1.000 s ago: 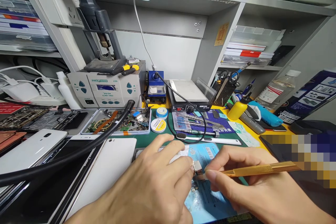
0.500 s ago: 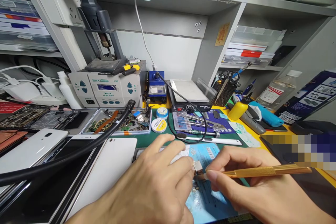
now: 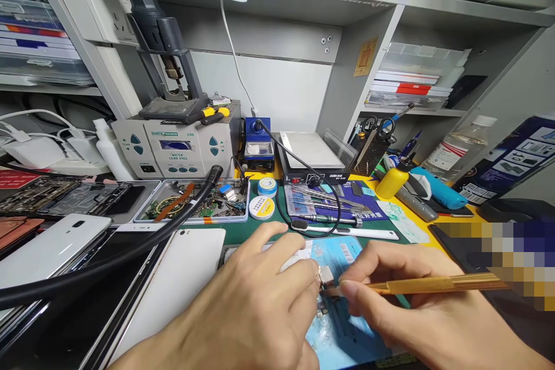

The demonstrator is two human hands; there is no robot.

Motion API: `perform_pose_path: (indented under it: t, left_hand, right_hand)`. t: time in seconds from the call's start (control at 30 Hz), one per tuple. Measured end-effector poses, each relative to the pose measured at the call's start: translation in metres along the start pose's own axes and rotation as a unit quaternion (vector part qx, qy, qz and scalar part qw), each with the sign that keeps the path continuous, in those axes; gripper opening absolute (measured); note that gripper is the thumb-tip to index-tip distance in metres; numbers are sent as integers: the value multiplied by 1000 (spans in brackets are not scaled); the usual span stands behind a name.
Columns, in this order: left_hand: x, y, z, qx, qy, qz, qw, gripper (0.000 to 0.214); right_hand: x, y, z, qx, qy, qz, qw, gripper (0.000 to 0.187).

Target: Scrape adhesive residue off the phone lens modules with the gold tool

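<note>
My right hand (image 3: 399, 295) pinches a craft knife (image 3: 433, 284) with a gold knurled handle, held nearly level. The knife's tip end points left, at a small electronic part with a silvery metal piece (image 3: 326, 274). Across from it, my left hand (image 3: 269, 295) lies palm down with its fingers curled, the fingertips beside that part. My left hand's own fingers hide what they grip or press. Beneath both hands is a light blue printed sheet (image 3: 347, 335), with another tiny metal part (image 3: 321, 309) lying just below the knife tip.
White phones (image 3: 173, 289) and a thick black hose (image 3: 130, 254) lie at left. Behind are a tray of circuit scraps (image 3: 203, 219), two small tubs (image 3: 262, 207), tweezers (image 3: 332, 198), a white-handled brush (image 3: 359, 233) and a grey rework station (image 3: 186, 147). A yellow bottle (image 3: 392, 181) stands right.
Both hands stay almost in place. The knife handle has shifted very slightly left, and the whole view has moved a touch.
</note>
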State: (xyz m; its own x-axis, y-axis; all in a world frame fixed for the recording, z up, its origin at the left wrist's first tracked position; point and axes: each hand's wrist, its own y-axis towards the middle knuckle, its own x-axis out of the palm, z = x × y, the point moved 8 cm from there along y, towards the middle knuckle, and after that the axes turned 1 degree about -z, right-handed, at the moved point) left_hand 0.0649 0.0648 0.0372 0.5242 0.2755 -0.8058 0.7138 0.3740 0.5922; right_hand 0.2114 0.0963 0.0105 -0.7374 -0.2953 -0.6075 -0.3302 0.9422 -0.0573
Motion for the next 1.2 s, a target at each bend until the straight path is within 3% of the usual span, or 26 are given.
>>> perform_pose_path:
  t: [0.27, 0.43, 0.63, 0.9, 1.07, 1.2]
  left_hand:
    - [-1, 2, 2, 39, 5, 48, 998, 27]
    - [2, 2, -2, -12, 3, -2, 1000, 23]
    - [1, -1, 1, 58, -2, 66, 996, 32]
    - [0, -2, 3, 53, 0, 57, 997, 31]
    - [1, 2, 0, -11, -15, -13, 1000, 29]
    - [0, 3, 3, -13, -21, -21, 999, 28]
  right_hand:
    - [2, 0, 5, 43, 54, -9, 998, 18]
    - [3, -1, 10, 61, 74, -8, 995, 17]
    - [1, -1, 10, 63, 84, -4, 994, 17]
    - [3, -2, 14, 80, 129, -16, 988, 22]
    - [5, 1, 14, 80, 115, -28, 990, 21]
    - [4, 1, 13, 88, 114, -29, 989, 22]
